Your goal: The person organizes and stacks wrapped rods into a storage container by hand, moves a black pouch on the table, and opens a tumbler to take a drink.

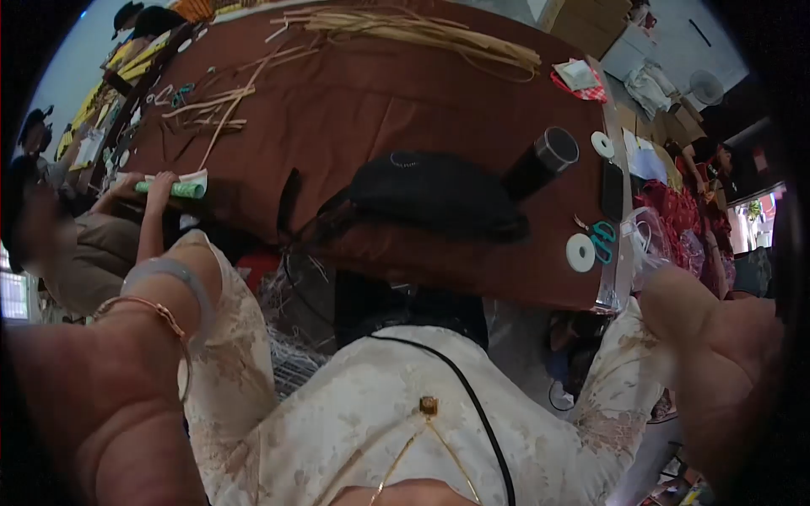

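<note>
Your left hand (pixel 93 379) and right hand (pixel 730 350) were raised close to the camera, apparently in a pause from handling; your fingers were out of frame, so I couldn't tell whether they gripped anything. Any reach called for lowering them to the tabletop (pixel 354 126), where teal-handled scissors (pixel 602 240) lay near its right edge, beside a white disc (pixel 574 261). A black waist bag (pixel 430 190) and tumbler (pixel 533 167) blocked the way to the flat strips (pixel 405 34) beyond
</note>
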A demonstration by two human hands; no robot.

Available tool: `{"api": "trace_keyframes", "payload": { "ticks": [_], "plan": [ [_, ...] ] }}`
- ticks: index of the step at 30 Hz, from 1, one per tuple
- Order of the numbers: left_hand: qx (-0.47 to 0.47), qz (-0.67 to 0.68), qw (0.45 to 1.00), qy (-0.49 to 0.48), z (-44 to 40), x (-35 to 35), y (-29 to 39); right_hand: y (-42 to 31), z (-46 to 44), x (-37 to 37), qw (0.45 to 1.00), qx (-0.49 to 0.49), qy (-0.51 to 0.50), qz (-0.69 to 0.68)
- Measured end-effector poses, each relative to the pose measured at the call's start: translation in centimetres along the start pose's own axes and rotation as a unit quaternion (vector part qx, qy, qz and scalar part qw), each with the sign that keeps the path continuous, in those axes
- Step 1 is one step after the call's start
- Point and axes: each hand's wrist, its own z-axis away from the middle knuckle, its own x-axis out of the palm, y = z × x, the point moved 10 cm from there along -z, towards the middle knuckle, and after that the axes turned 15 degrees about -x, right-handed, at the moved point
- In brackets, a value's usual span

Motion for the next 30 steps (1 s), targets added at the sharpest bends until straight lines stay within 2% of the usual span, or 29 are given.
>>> {"api": "trace_keyframes", "payload": {
  "ticks": [2,4,9,14,17,19,20,21,22,23,25,26,28,29,30],
  "plan": [
    [0.044,0.039,0.998,0.017,2.2,2.7,-0.3,-0.2,1.5,-1.1,0.999,0.002,0.034,0.037],
    [0.071,0.059,0.995,0.042,3.2,2.9,1.1,-2.7,-2.4,3.6,0.997,-0.003,0.045,0.065],
    [0.095,0.091,0.987,0.094,4.0,3.6,1.2,-1.0,0.3,0.7,0.992,0.002,0.03,0.126],
    [0.04,0.017,0.997,0.056,4.6,6.8,1.4,0.4,1.3,2.5,0.99,0.063,-0.095,0.082],
    [0.08,-0.008,0.993,0.084,5.0,6.3,2.9,-3.8,-2.4,7.4,0.991,0.039,-0.102,0.076],
    [0.077,0.012,0.997,-0.007,10.5,4.2,2.1,-7.6,-4.7,10.1,0.992,0.018,-0.104,0.068],
    [0.074,0.051,0.996,0.01,13.7,4.2,1.7,-7.2,-5.6,11.3,0.993,0.005,-0.103,0.064],
    [0.04,-0.015,0.975,-0.219,15.4,7.5,1.0,-7.3,-6.4,12.3,0.993,-0.007,-0.102,0.059],
    [-0.005,-0.085,0.897,-0.434,19.2,9.8,-0.4,-5.9,-6.0,15.2,0.989,0.03,-0.135,0.052],
    [-0.057,-0.103,0.887,-0.447,22.9,11.3,-2.5,-4.4,-4.6,18.7,0.982,0.067,-0.171,0.045],
    [-0.242,-0.075,0.803,-0.54,29.1,13.6,-6.7,0.0,-0.1,23.2,0.961,0.125,-0.243,0.04],
    [-0.267,-0.084,0.78,-0.56,31.4,13.4,-7.4,1.3,2.0,25.0,0.945,0.181,-0.272,-0.022],
    [-0.306,-0.091,0.728,-0.606,34.6,12.9,-7.7,1.8,3.1,25.7,0.952,0.202,-0.225,-0.041],
    [-0.316,-0.09,0.725,-0.605,34.9,12.7,-7.7,3.2,4.6,25.8,0.968,0.196,-0.146,-0.051],
    [-0.329,-0.088,0.72,-0.605,35.3,12.6,-7.5,2.8,5.2,26.6,0.969,0.191,-0.146,-0.057]
  ]
}}
